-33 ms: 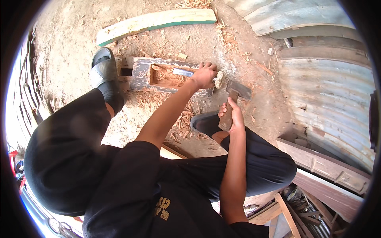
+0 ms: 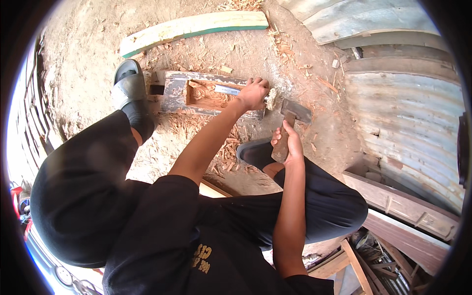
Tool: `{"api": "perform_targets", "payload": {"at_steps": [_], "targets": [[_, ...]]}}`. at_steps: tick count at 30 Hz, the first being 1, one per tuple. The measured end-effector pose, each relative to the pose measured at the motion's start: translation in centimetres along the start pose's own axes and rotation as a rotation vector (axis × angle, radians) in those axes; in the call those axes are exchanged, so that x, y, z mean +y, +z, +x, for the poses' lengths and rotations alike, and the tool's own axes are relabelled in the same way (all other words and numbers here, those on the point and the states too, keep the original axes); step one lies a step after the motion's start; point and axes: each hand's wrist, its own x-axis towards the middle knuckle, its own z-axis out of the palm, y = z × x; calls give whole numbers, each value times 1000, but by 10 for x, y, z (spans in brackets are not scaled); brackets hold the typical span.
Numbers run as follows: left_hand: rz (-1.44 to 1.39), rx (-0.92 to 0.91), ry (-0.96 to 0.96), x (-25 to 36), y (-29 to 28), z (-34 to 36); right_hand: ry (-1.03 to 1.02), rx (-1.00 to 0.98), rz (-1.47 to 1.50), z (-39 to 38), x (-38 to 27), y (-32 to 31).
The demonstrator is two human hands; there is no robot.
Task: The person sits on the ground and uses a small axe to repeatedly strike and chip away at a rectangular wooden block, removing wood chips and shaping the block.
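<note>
My left hand [image 2: 254, 94] is closed around a chisel, whose flat metal blade [image 2: 227, 90] lies in a rectangular recess cut into a worn wooden block [image 2: 174, 87]. My fingers cover most of its handle; a pale, frayed end [image 2: 271, 99] sticks out to their right. In my right hand [image 2: 292, 142] is a hammer with a blocky dark head [image 2: 297, 111], gripped by its short, thick wooden handle. The hammer head is just right of the frayed end, apart from it. Wood chips [image 2: 194, 84] lie inside the recess.
My left foot in a grey sandal [image 2: 129, 88] rests at the block's left end. Beyond it lies a curved plank with a green edge [image 2: 196, 27]. Shavings [image 2: 228, 152] litter the ground. Corrugated metal sheets [image 2: 398, 128] and wooden boards [image 2: 403, 206] line the right side.
</note>
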Motion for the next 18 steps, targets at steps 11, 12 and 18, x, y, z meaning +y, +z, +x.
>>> {"api": "perform_targets", "payload": {"at_steps": [11,12,18], "targets": [[30,49,42,-12,2,1,18,-25,-149,12,12,10],[29,40,38,-12,2,1,41,-44,-88,12,11,8],[22,55,28,-11,1,1,-16,29,66,13,7,5]]}}
